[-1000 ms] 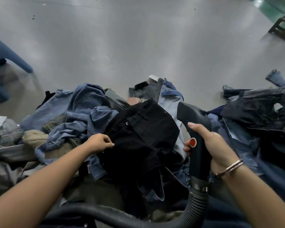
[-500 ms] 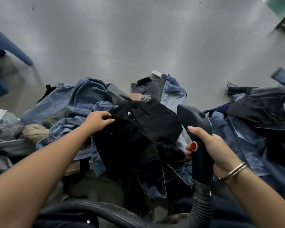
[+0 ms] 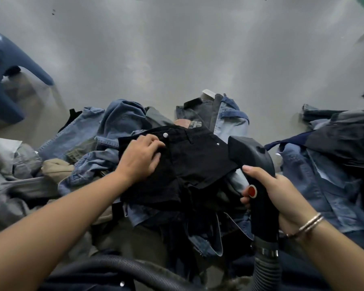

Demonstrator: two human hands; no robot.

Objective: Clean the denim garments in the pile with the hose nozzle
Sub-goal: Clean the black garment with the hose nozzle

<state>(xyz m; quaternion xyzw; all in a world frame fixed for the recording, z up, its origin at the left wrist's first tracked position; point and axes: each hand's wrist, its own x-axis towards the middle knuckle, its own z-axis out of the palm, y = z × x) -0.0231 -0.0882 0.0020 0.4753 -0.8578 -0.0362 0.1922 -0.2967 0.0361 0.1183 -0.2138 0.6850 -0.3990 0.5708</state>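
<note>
The black denim shorts (image 3: 189,162) sit right on top of the pile (image 3: 122,127), roughly centre of view, waistband facing away with a metal button (image 3: 165,134) showing near the top edge. The left hand (image 3: 140,159) lies on the left half of them, fingers fairly straight and spread, pressing the cloth flat rather than gripping it as far as I can tell. The right hand (image 3: 275,192) is wrapped around the handle of the hose nozzle (image 3: 252,156), thumb up along the back and fingertips curling round near the red button (image 3: 252,191), with the nozzle's mouth just beside the right edge of the shorts, touching or nearly so, hard to say. The ribbed hose (image 3: 267,267) runs down from the handle and loops across the bottom of the view. My guess is denim like this is floppy but a bit heavy and thick at the seams, so it'll bunch up and get dragged by the nozzle unless it's pinned down; the waistband is the stiffest bit and probably the best place to hold or pinch. Around it there's loads more blue jeans and jackets, another heap of denim (image 3: 332,156) off to the right, a grey floor (image 3: 177,49) beyond, and something blue and blurry (image 3: 6,80) at the left edge that I can't make out.
</note>
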